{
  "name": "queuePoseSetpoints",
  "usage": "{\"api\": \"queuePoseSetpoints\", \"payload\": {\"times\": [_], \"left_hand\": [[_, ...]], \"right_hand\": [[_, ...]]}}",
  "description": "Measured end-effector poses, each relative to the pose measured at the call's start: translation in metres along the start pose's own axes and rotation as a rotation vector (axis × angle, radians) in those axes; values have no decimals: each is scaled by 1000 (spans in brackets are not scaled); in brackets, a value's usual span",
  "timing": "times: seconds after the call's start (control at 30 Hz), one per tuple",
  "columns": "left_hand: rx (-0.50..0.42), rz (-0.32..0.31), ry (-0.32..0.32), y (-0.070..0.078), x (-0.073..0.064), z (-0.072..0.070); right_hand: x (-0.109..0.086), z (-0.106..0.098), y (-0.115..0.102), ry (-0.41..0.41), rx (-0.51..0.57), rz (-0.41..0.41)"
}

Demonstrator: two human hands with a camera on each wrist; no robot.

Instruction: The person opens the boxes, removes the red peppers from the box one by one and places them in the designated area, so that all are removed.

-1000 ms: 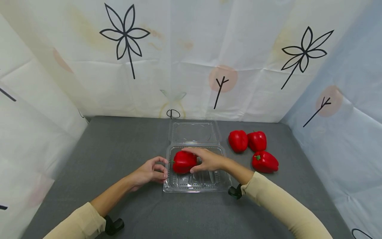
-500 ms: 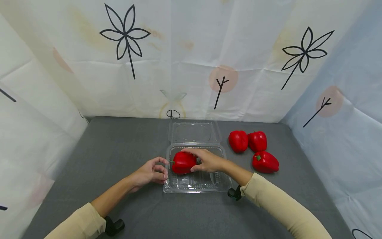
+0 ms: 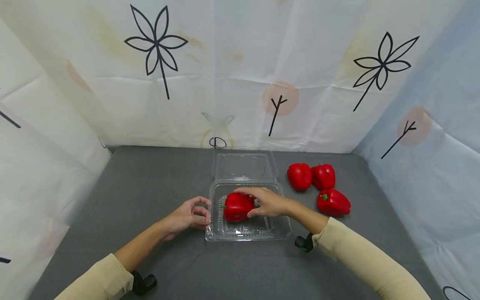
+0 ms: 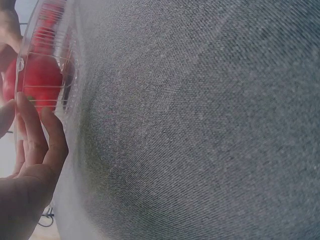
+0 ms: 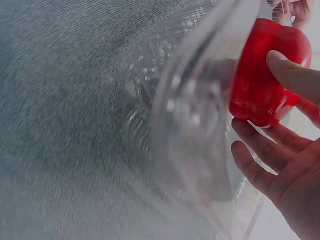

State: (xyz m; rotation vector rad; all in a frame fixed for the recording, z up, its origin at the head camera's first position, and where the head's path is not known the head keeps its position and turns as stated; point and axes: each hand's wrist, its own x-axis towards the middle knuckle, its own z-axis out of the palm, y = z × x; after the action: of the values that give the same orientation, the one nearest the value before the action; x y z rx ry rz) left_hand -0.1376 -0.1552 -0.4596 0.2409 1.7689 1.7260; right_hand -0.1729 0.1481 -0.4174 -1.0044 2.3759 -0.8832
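A red bell pepper [image 3: 238, 207] lies on its side within the base of a clear plastic clamshell container [image 3: 247, 240], stem end toward the left. My right hand [image 3: 271, 202] holds it from the right. The right wrist view has the thumb across the pepper [image 5: 265, 75] and fingers under its blunt end. At the container's left rim, my left hand [image 3: 186, 216] pinches the edge between thumb and bent fingers. Through the ribbed clear wall in the left wrist view, the pepper [image 4: 42, 75] shows just beyond those fingertips.
Three more red bell peppers sit right of the container: one behind left [image 3: 299, 177], one beside it [image 3: 323, 177] and one nearer [image 3: 333, 203]. The container's lid [image 3: 243, 166] lies folded back toward the patterned cloth wall [image 3: 240, 62]. Grey cloth covers the table [image 3: 150, 175].
My right hand has shifted the bell pepper a little to the right inside the container. My left hand stays at the left rim, and the other peppers have not moved.
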Motion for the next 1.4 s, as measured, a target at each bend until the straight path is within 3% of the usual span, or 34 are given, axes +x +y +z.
{"api": "queuePoseSetpoints", "payload": {"times": [0.37, 0.9, 1.13, 1.4], "left_hand": [[-10, 15, -10, 3, 0, 2], [-7, 12, -4, 2, 0, 3], [5, 12, -1, 3, -1, 3], [11, 23, -6, 1, -1, 1]], "right_hand": [[-31, -25, -1, 14, 16, -2], [-93, -65, 8, 189, -22, 50], [-116, -74, 22, 271, -104, 99], [-138, -73, 38, 317, -105, 131]]}}
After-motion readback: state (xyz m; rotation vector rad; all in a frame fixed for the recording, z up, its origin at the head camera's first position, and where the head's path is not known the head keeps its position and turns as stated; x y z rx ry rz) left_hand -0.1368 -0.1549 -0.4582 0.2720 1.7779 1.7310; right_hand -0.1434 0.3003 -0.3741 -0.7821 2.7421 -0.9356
